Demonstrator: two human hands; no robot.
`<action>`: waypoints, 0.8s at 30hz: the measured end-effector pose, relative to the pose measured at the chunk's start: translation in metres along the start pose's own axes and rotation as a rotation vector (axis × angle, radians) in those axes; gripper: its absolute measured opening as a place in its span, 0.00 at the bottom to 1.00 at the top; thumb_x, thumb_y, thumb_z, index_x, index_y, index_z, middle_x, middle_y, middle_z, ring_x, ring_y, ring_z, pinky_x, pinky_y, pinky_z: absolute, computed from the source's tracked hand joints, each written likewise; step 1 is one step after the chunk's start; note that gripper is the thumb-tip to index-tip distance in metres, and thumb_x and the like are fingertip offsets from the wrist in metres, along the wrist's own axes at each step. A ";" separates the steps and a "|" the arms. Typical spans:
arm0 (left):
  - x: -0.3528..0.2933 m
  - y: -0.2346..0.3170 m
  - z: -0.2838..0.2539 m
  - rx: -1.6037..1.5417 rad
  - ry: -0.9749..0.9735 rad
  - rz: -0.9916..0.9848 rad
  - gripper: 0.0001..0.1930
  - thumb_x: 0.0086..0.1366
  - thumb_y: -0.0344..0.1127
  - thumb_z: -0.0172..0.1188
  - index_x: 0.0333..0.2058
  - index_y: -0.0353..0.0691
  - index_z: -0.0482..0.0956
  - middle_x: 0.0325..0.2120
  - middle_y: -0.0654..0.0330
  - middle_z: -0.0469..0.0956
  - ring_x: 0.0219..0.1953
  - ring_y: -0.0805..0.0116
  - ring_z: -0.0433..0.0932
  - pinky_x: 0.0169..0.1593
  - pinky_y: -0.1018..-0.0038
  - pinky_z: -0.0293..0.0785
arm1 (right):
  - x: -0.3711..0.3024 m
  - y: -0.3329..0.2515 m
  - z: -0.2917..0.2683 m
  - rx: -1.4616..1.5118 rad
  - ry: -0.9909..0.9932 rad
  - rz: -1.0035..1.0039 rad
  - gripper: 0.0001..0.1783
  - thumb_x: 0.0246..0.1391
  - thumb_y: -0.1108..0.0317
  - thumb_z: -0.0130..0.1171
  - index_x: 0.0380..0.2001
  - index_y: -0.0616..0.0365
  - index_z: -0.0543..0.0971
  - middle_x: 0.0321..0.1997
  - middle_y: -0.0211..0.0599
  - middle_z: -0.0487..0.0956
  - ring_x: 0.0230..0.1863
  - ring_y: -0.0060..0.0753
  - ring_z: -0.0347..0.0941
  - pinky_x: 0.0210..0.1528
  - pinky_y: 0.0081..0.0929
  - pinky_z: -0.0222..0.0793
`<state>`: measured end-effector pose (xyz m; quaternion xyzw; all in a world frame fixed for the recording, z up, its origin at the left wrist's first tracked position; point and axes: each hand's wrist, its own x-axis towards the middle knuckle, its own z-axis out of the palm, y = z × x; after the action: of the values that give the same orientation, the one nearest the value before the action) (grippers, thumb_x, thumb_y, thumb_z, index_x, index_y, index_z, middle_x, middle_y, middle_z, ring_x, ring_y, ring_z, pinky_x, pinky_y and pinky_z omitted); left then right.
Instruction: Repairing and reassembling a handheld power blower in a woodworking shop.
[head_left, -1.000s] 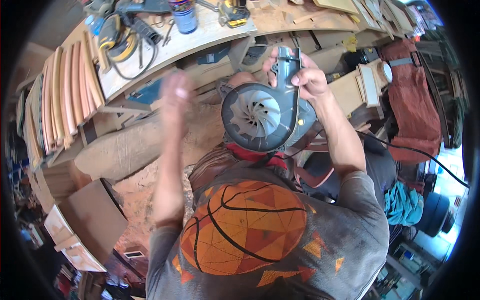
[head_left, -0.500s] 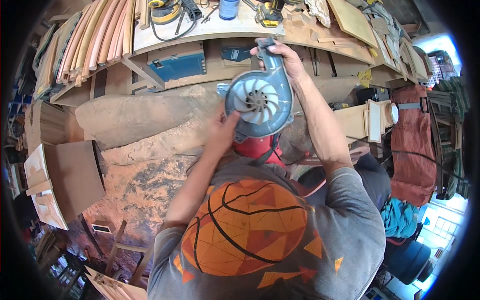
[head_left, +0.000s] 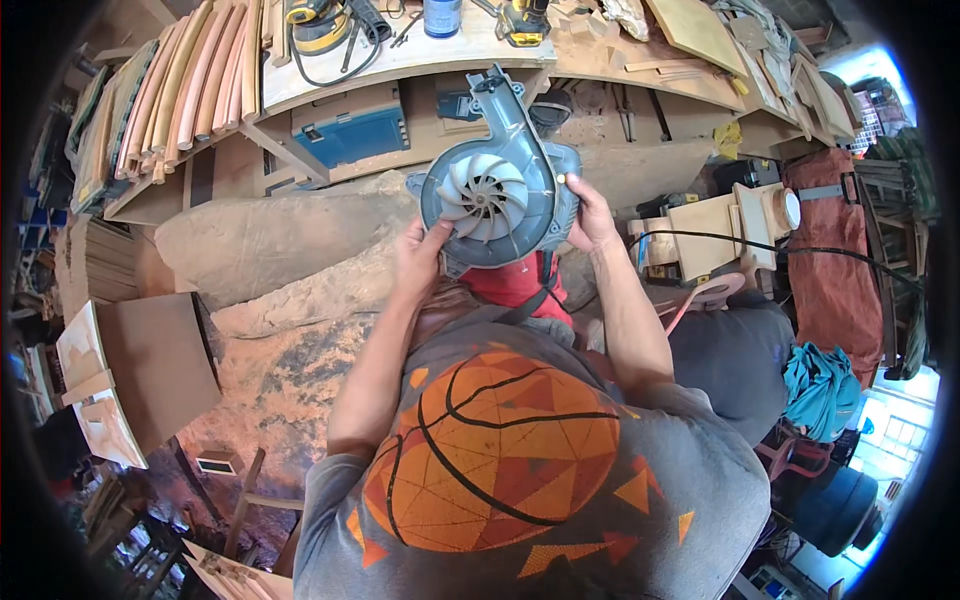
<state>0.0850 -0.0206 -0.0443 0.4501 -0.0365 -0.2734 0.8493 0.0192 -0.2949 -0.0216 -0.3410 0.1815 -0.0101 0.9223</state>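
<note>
Between my two hands is a grey blower housing (head_left: 520,232), its round opening facing up and its narrow neck pointing away from me. Inside it sits a pale grey fan wheel (head_left: 484,198) with curved blades. My left hand (head_left: 421,255) grips the lower left rim, the thumb lying over the edge close to the blades. At the right side, my right hand (head_left: 592,217) holds the bulging motor part, thumb on top. Its other fingers are partly hidden beneath. A red thing (head_left: 502,284) shows under the housing, over my lap.
Ahead stands a workbench (head_left: 400,72) with a yellow sander (head_left: 318,32), a blue can (head_left: 441,18) and a yellow cordless tool (head_left: 524,24). Below it is a blue case (head_left: 350,134). Curved wood strips (head_left: 190,85) lie far left. A black cable (head_left: 760,243) runs at right.
My right hand has slid from the neck down to the housing's right side. The housing has shifted slightly left. The fan wheel's blades look sharper and greyer now.
</note>
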 end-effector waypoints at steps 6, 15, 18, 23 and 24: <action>0.003 0.012 0.001 0.001 -0.060 0.003 0.14 0.71 0.27 0.56 0.53 0.31 0.78 0.48 0.56 0.83 0.48 0.70 0.80 0.55 0.70 0.75 | 0.005 -0.026 0.035 0.031 -0.095 0.113 0.21 0.66 0.59 0.56 0.51 0.67 0.76 0.42 0.43 0.83 0.34 0.33 0.83 0.39 0.31 0.82; -0.006 0.033 0.010 0.286 0.009 0.073 0.20 0.70 0.31 0.60 0.58 0.31 0.73 0.49 0.56 0.81 0.48 0.69 0.80 0.55 0.71 0.76 | 0.015 -0.019 0.037 -0.026 -0.161 0.119 0.21 0.68 0.52 0.56 0.47 0.62 0.77 0.30 0.32 0.79 0.21 0.23 0.73 0.23 0.24 0.73; -0.012 0.038 0.016 0.651 0.125 0.214 0.28 0.65 0.31 0.63 0.61 0.29 0.68 0.55 0.48 0.75 0.54 0.61 0.78 0.59 0.67 0.73 | 0.016 -0.013 0.032 -0.028 -0.092 0.152 0.23 0.67 0.49 0.57 0.45 0.60 0.79 0.27 0.31 0.80 0.19 0.21 0.72 0.20 0.22 0.70; -0.028 0.051 0.038 1.202 0.230 0.714 0.39 0.53 0.33 0.68 0.63 0.29 0.66 0.64 0.40 0.63 0.66 0.38 0.61 0.67 0.51 0.60 | 0.021 0.000 0.022 -0.007 0.045 0.073 0.23 0.67 0.46 0.57 0.46 0.56 0.80 0.28 0.29 0.82 0.18 0.19 0.72 0.19 0.20 0.69; -0.028 0.055 0.041 1.202 0.230 0.711 0.39 0.53 0.33 0.68 0.63 0.29 0.66 0.64 0.40 0.63 0.66 0.38 0.61 0.67 0.51 0.60 | 0.022 0.001 0.021 -0.006 0.047 0.075 0.23 0.67 0.46 0.57 0.46 0.56 0.80 0.28 0.29 0.82 0.18 0.19 0.72 0.19 0.20 0.69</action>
<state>0.0721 -0.0125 0.0277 0.8278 -0.2360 0.1370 0.4901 0.0464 -0.2839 -0.0147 -0.3364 0.2158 0.0168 0.9165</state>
